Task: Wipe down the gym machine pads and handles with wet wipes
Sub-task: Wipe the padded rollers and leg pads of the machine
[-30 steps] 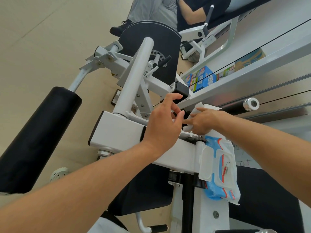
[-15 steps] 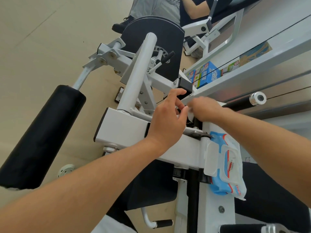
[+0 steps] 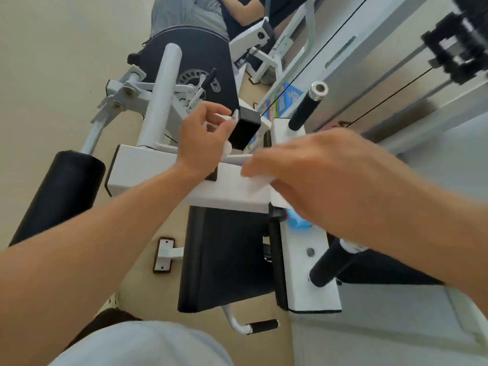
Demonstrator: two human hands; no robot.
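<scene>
My left hand (image 3: pixel 202 140) is raised over the white frame beam (image 3: pixel 148 167) of the gym machine, pinching a white wet wipe (image 3: pixel 226 148) beside a black block. My right hand (image 3: pixel 319 178), blurred, lies over the blue wipes pack (image 3: pixel 297 221) on the frame and hides most of it. A white flap shows under its fingertips; I cannot tell whether it is gripped. A black roller pad (image 3: pixel 58 194) sits at the left and a black seat pad (image 3: pixel 227 257) below the beam. Black handles stand at upper right (image 3: pixel 306 107) and lower right (image 3: pixel 328 262).
Another person (image 3: pixel 190 14) sits on a neighbouring machine at the top. Blue boxes (image 3: pixel 287 97) lie on the floor behind the frame. Cables and a black weight carriage (image 3: pixel 459 46) run along the right. A small black grip (image 3: pixel 264 326) sticks out at the bottom.
The view tilted down and closer. My left hand took the wipe and lifted slightly left; my right hand let go of it and swept back right over the wipes pack.
</scene>
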